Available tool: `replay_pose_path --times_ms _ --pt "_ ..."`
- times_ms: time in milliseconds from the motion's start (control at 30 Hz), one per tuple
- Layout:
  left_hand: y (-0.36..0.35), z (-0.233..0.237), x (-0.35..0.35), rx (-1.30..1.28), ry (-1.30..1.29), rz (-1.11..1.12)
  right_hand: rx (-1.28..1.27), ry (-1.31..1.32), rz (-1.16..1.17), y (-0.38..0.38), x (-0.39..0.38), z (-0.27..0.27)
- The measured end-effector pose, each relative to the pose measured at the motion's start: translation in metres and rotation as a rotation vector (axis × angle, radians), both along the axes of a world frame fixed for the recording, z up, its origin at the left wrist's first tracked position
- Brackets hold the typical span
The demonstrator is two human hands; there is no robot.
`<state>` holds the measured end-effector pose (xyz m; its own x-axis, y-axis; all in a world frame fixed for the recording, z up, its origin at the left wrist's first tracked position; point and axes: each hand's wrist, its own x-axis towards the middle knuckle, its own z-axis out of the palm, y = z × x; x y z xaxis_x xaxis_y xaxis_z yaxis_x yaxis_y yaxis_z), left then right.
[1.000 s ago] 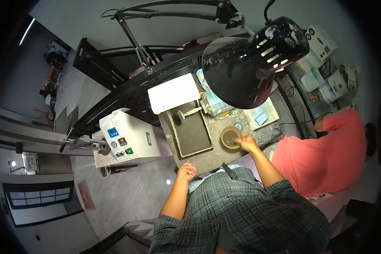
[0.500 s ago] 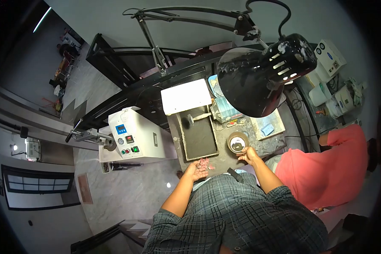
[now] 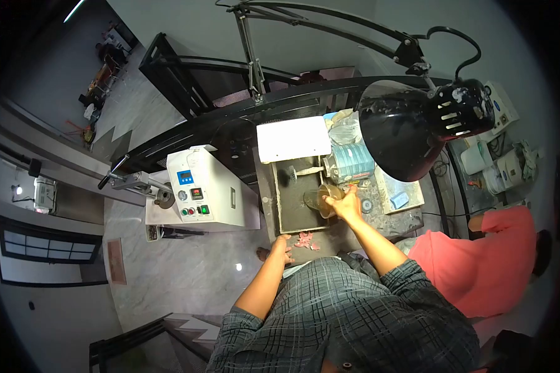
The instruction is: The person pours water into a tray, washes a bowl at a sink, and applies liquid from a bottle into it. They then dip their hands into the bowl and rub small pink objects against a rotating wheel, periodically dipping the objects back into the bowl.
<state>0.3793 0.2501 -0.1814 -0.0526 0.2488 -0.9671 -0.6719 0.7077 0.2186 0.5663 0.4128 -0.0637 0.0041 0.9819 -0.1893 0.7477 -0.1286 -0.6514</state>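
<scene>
My right hand (image 3: 346, 205) is closed round a brownish cup (image 3: 331, 200), tilted over the right part of a dark rectangular tray (image 3: 292, 214). My left hand (image 3: 281, 249) rests at the table's front edge with its fingers apart, beside some pink crumbled pieces (image 3: 306, 241). Inside the tray, near its top, lies a brush (image 3: 290, 174) with a pale handle. A small round metal piece (image 3: 366, 205) is on the table just right of my right hand.
A black desk lamp (image 3: 410, 124) hangs over the back right. A white machine (image 3: 199, 183) stands at the left. Behind the tray are a white board (image 3: 294, 138) and a blue-labelled container (image 3: 353, 163). A person in a red shirt (image 3: 476, 264) is at the right.
My right hand has lifted the cup and moved it left over the tray, tilting it. My left hand has drawn slightly away from the pink pieces. The view has shifted.
</scene>
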Motion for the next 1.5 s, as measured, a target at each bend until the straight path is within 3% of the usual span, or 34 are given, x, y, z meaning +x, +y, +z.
replay_pose_path --times_ms 167,233,300,467,567,733,800,867,933,1000,1067,1100,1133,1200,1267,1300,1333,1400,1433,1500 --pt "-0.006 0.006 -0.006 -0.01 0.005 0.107 0.062 -0.095 0.049 0.011 -0.003 -0.029" --pt "-0.009 0.01 -0.012 -0.002 -0.007 0.148 -0.336 0.336 -0.126 0.015 0.008 -0.037" --pt "-0.014 0.016 -0.02 0.006 -0.021 0.184 -0.569 0.646 -0.083 0.018 0.034 -0.064" --pt "-0.039 0.015 -0.052 0.169 -0.098 0.299 -0.659 1.035 -0.171 -0.016 0.089 -0.08" --pt "-0.058 0.014 -0.067 0.207 -0.042 0.324 -0.664 0.996 -0.202 -0.027 0.109 -0.094" --pt "-0.135 -0.027 -0.094 0.232 0.158 0.375 -0.685 1.014 -0.252 -0.04 0.125 -0.11" --pt "-0.182 -0.046 -0.097 0.036 0.387 0.323 -0.721 1.016 -0.258 -0.042 0.126 -0.111" --pt "-0.249 -0.092 -0.104 -0.189 0.673 0.074 -0.735 1.028 -0.263 -0.041 0.125 -0.111" --pt "-0.33 -0.136 -0.116 -0.137 0.897 -0.632 -0.76 1.036 -0.266 -0.043 0.123 -0.113" --pt "-0.316 -0.04 -0.066 -0.222 0.736 -0.474 -0.703 1.145 -0.328 -0.044 0.118 -0.118" --pt "-0.374 -0.08 -0.069 0.019 0.948 -0.85 -0.739 1.17 -0.316 -0.039 0.121 -0.125" --pt "-0.382 -0.075 -0.064 0.134 1.083 -1.013 -0.763 1.197 -0.309 -0.036 0.123 -0.133" --pt "-0.39 -0.071 -0.057 0.089 0.965 -0.833 -0.824 1.262 -0.34 -0.034 0.123 -0.141" --pt "-0.354 0.004 -0.023 -0.006 0.777 -0.433 -0.807 1.321 -0.263 -0.028 0.115 -0.122" --pt "-0.357 0.004 -0.012 0.039 0.841 -0.311 -0.721 1.343 -0.245 -0.019 0.105 -0.121" --pt "-0.363 0.006 -0.009 0.099 0.905 -0.212 -0.677 1.324 -0.298 -0.017 0.098 -0.119" --pt "-0.373 0.001 -0.011 0.095 0.904 -0.194 -0.588 1.105 -0.259 -0.014 0.081 -0.102" --pt "-0.39 -0.019 -0.024 0.229 0.635 0.046 -0.351 0.715 -0.124 -0.01 0.051 -0.076" --pt "-0.391 -0.018 -0.026 0.24 0.634 0.061 -0.171 0.576 -0.076 -0.014 0.039 -0.068" --pt "-0.395 -0.012 -0.031 -0.008 0.818 -0.299 0.24 0.15 0.14 -0.018 0.018 -0.041"
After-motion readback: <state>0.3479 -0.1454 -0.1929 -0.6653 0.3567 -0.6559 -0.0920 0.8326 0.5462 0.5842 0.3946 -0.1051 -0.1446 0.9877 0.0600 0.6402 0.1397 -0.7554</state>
